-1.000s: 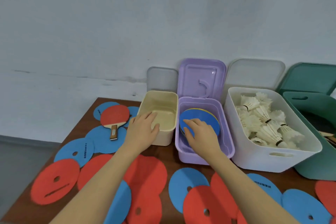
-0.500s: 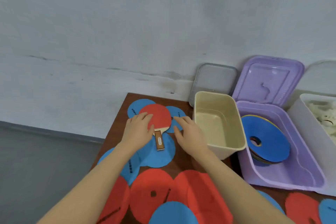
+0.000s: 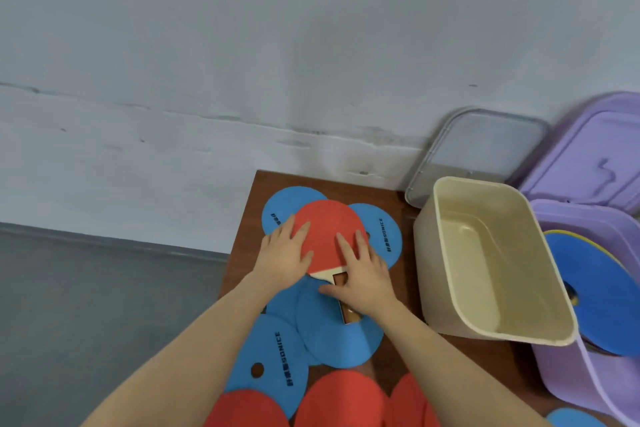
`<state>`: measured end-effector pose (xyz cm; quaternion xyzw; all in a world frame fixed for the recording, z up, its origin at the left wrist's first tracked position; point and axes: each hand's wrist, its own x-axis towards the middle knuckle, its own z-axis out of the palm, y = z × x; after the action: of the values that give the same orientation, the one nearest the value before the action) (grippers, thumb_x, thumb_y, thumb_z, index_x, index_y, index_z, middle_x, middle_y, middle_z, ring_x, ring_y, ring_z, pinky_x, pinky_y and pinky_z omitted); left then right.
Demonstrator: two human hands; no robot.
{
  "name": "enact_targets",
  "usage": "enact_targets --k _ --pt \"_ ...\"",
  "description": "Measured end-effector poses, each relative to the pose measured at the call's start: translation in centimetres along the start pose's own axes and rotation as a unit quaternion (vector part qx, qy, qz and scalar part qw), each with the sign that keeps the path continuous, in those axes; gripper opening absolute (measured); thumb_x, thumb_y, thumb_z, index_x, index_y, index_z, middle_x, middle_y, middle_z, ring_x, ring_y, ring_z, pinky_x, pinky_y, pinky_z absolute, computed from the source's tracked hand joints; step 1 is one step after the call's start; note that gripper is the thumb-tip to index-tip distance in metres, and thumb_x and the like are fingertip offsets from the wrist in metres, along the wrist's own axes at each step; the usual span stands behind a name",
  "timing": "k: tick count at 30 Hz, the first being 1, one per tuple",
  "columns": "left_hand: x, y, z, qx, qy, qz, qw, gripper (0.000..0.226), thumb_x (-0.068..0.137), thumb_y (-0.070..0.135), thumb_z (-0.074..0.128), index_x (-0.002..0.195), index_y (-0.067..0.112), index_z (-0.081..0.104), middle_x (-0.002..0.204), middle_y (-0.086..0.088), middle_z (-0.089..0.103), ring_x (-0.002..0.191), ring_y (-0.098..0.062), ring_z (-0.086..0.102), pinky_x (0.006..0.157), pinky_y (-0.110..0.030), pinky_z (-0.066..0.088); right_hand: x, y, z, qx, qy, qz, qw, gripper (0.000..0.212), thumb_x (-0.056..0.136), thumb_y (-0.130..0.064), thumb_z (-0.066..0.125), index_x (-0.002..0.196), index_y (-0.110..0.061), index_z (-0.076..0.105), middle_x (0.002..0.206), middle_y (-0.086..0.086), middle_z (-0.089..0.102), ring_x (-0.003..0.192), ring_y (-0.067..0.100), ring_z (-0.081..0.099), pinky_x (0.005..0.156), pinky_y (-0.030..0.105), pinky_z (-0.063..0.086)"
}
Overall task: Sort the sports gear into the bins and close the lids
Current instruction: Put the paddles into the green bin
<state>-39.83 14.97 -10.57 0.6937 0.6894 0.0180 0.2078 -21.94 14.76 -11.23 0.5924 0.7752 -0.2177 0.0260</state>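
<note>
A red table tennis paddle (image 3: pixel 327 232) lies on blue flat discs (image 3: pixel 382 236) at the table's far left corner. My left hand (image 3: pixel 285 258) rests flat on the paddle's left edge, fingers straight. My right hand (image 3: pixel 360 274) lies flat on the blade's right side and covers most of the wooden handle (image 3: pixel 348 314). To the right stands an empty cream bin (image 3: pixel 485 256). Beside that is the purple bin (image 3: pixel 588 367) holding stacked blue discs (image 3: pixel 595 295).
More blue discs (image 3: pixel 273 357) and red discs (image 3: pixel 343 399) cover the brown table (image 3: pixel 401 350) near me. A clear lid (image 3: pixel 485 149) and the purple lid (image 3: pixel 595 156) lean on the wall. The table's left edge drops to grey floor (image 3: pixel 104 305).
Both hands left the bins and moved left to the paddle. They now lie on its blade, and the view has swung left with them.
</note>
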Motion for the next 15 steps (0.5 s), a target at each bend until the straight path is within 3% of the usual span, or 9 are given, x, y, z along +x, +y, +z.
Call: enact_targets --k 8,15 --pt "1.7 -1.3 1.4 -0.041 0.006 0.024 0.999 0.059 0.096 0.044 0.039 0.148 0.024 0.02 0.156 -0.009 0.004 0.14 -0.027 0.013 0.112 -0.044 0.016 0.6 -0.2 1.2 0.019 0.067 -0.008 0.998 0.078 0.077 -0.062 0.06 0.143 -0.04 0.027 0.157 0.004 0.008 0.137 0.038 0.012 0.111 0.05 0.015" --pt "-1.6 -0.4 -1.1 -0.07 0.09 0.036 0.993 0.058 0.095 0.046 0.04 0.147 0.025 0.024 0.155 -0.011 0.009 0.139 -0.027 0.019 0.111 -0.044 0.02 -1.6 -0.7 -2.0 -0.046 0.156 -0.088 0.983 0.069 0.061 -0.06 0.074 0.122 -0.031 0.059 0.138 0.012 0.049 0.117 0.048 0.047 0.091 0.058 0.041"
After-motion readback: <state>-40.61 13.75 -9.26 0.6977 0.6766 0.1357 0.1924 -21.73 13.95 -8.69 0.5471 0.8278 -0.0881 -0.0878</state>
